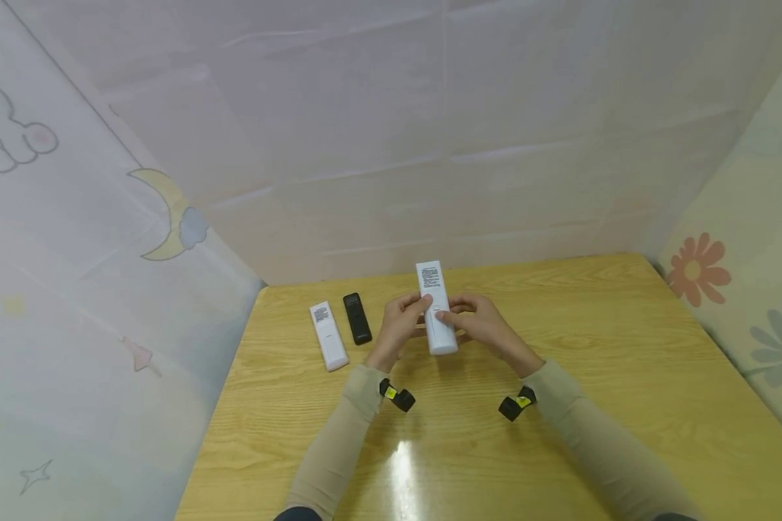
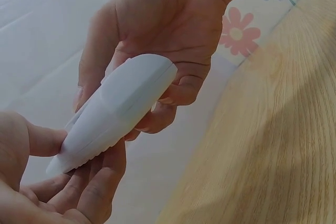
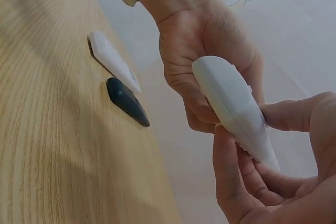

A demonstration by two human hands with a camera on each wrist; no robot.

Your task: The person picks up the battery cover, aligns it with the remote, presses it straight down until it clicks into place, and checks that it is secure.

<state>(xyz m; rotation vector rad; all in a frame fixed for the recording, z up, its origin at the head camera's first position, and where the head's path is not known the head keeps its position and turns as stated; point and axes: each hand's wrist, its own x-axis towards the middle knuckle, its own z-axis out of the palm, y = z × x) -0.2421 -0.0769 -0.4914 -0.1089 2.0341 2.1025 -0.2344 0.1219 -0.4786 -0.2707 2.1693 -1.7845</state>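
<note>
A white remote control (image 1: pixel 434 307) is held up above the table by both hands, its back with a printed label facing up in the head view. My left hand (image 1: pixel 399 327) grips its left side, thumb on the back and fingers beneath. On the other side my right hand (image 1: pixel 484 324) holds it the same way, thumb pressed near the battery cover's catch. Both wrist views show the remote (image 2: pixel 118 111) edge-on, with bumps like buttons along its underside. The cover looks closed, though part of it is under the thumbs.
Left of the hands, a second white remote (image 1: pixel 329 337) lies label-up on the wooden table (image 1: pixel 593 347). Close beside it lies a black remote (image 1: pixel 358 318). A pale cloth wall (image 1: pixel 365 145) rises behind the table, with printed cloth at both sides.
</note>
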